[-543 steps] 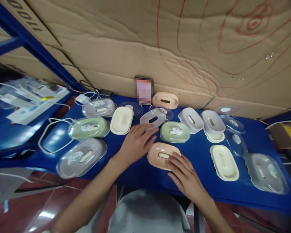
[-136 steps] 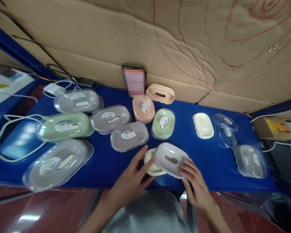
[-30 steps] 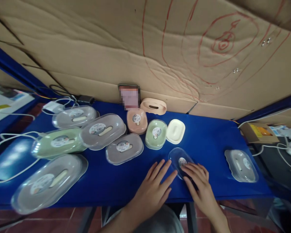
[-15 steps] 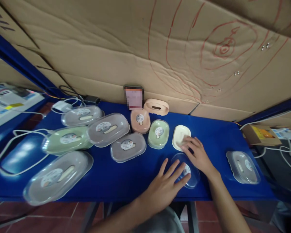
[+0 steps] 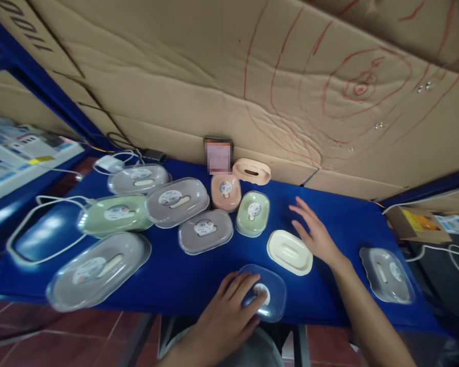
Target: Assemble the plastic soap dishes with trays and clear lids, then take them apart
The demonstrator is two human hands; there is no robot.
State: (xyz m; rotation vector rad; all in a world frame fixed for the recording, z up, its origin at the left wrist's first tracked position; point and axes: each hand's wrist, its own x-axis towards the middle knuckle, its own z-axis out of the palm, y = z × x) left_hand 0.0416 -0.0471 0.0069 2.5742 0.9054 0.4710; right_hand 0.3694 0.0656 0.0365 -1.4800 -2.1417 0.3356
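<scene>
From where I stand, the person's left hand [image 5: 231,311] lies palm down, fingers loosely spread over a clear, rounded plastic lid with a round white sticker [image 5: 274,286], near the front edge of the blue tabletop [image 5: 170,280]. The right hand [image 5: 316,234] is lifted, fingers extended and grasping nothing, beside a shallow cream plastic tray [image 5: 289,253]. Tray and lid sit near each other, apart.

Farther out, a small pale green box [image 5: 248,221] and a peach box [image 5: 226,200] wear labelled clear covers. To the left are four grey oval boxes [image 5: 98,273] and a long green box [image 5: 99,216]; one more grey box [image 5: 390,278] sits alone at the right end. A slotted peach plastic piece [image 5: 263,175] stands uncovered against the cardboard wall [image 5: 176,102].

I'd judge the work well along: eight boxes look put together, while tray, lid and slotted piece remain separate.
</scene>
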